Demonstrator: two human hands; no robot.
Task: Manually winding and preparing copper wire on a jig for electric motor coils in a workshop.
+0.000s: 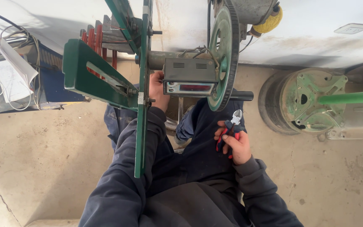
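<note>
Two hands are at work, and each does its own job. The person's right hand is curled tight around a pair of small cutting pliers with red and blue handles. The shiny metal tip of the pliers points up, just under the black handle knob on the big green metal wheel.

The left hand reaches up behind the tall green metal bar. That bar hides part of the hand, so I cannot tell if its fingers are open or closed. It sits right beside the small grey counter box with a red screen.

One wheel, one box and one pair of pliers are in plain sight. The person wears dark blue sleeves and sits close to the green winding machine, with both knees under it.

Off to one side stands one dark blue box with wires and a white paper sheet on it. On the other side lies one round green and black motor part on the concrete floor. One spool of yellow thread peeks out at the top, partly cut off.
</note>
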